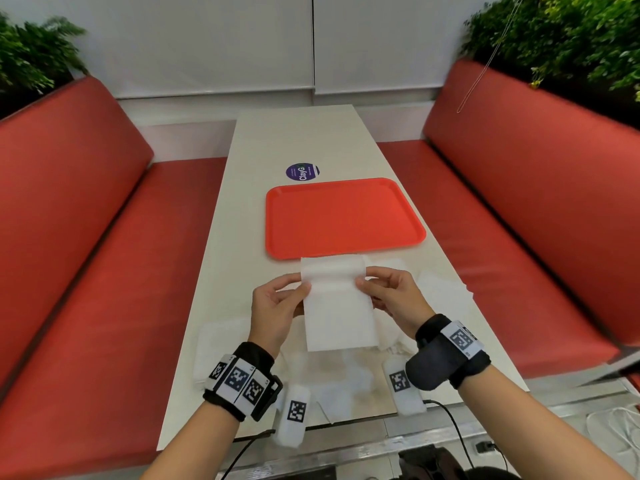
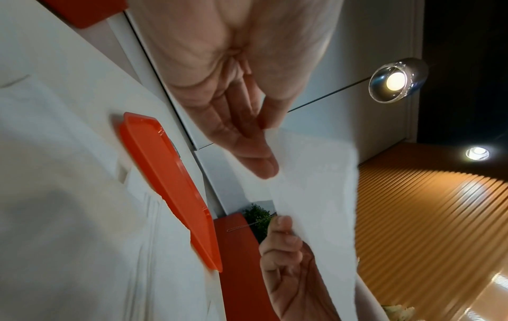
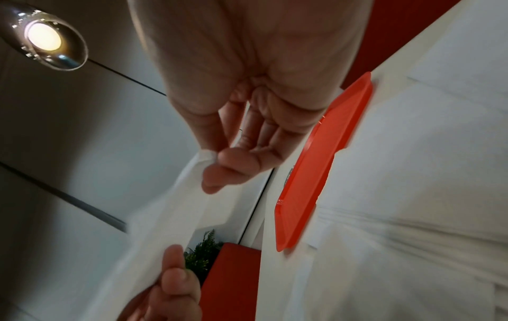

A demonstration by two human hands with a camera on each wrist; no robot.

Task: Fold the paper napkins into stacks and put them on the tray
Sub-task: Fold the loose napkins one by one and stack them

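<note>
Both hands — left hand (image 1: 277,306), right hand (image 1: 391,296) — pinch one napkin (image 1: 337,306) aloft (tray (image 1: 343,216) bare). I judge uneven pull risks a skewed crease — or tearing.

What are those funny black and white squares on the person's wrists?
Each bare forearm wears a black fabric wristband carrying white blocks printed with black square code patterns. White tagged blocks hang beneath both wrists, and thin black cables trail off. No sleeves show.
</note>
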